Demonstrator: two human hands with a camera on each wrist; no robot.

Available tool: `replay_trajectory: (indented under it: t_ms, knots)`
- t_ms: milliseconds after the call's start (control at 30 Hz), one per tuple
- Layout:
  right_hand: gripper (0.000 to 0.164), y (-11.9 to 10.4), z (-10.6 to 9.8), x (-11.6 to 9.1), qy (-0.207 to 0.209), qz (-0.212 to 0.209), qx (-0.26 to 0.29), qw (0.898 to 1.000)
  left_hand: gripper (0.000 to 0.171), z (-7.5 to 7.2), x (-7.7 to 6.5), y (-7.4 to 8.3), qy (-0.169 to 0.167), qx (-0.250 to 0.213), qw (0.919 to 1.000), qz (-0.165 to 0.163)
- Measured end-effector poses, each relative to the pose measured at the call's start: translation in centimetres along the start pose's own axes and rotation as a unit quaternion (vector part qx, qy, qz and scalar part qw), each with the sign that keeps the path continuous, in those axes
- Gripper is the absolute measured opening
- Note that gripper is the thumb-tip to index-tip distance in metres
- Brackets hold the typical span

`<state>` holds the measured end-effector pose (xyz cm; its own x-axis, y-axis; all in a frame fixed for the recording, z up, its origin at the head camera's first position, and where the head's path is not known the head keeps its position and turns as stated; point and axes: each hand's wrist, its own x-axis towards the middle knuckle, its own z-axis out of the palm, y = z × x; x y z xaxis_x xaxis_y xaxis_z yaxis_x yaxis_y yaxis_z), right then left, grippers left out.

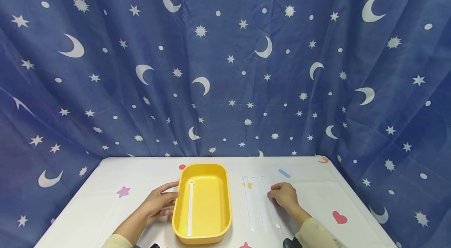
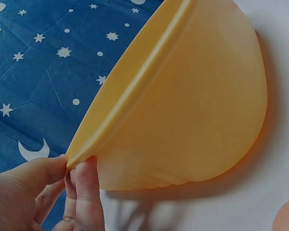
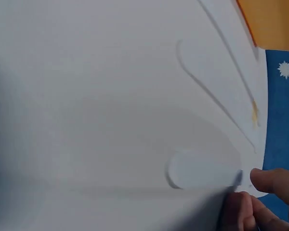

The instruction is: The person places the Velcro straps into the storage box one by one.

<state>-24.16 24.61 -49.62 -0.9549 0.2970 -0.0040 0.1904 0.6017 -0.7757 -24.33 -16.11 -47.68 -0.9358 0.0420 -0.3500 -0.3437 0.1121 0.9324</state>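
The right hand (image 1: pixel 284 196), grip unclear, touched the near-to-far rightmost white strip (image 1: pixel 273 212) from its right; the left hand (image 1: pixel 159 202) pinched the tray (image 1: pixel 211 205).

White table with a yellow tray and three strips

The white table (image 1: pixel 317 201) carries a yellow tray (image 1: pixel 202 240) midway between the left and right edges, its length running away from the near side. Between tray and right edge lie three thin white strips (image 1: pixel 248 205), side by side and apart. Printed on the surface are a pink star (image 1: pixel 123 191) toward the left edge, a red heart (image 1: pixel 340 217) near the right edge, and an orange squiggle (image 1: pixel 323 159) at the far right corner.
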Motion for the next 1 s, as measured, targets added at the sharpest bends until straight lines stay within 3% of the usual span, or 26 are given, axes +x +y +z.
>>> replay_trajectory:
  t_ms: [267,567,1000]
  knots:
    - [0.026,0.47,0.87,0.13,0.026,-0.001,-0.026,0.999,0.051,0.03,-0.02,-0.03,0.001,0.000,1.0000,0.002]
    - [0.024,-0.36,0.71,0.08,0.025,0.006,-0.063,0.998,0.051,-0.02,-0.21,0.09,-0.008,-0.011,0.9999,0.007]
    - [0.019,-0.32,0.53,0.13,0.032,-0.006,-0.069,0.997,0.050,-0.02,-0.21,0.15,-0.006,-0.008,0.9999,0.007]
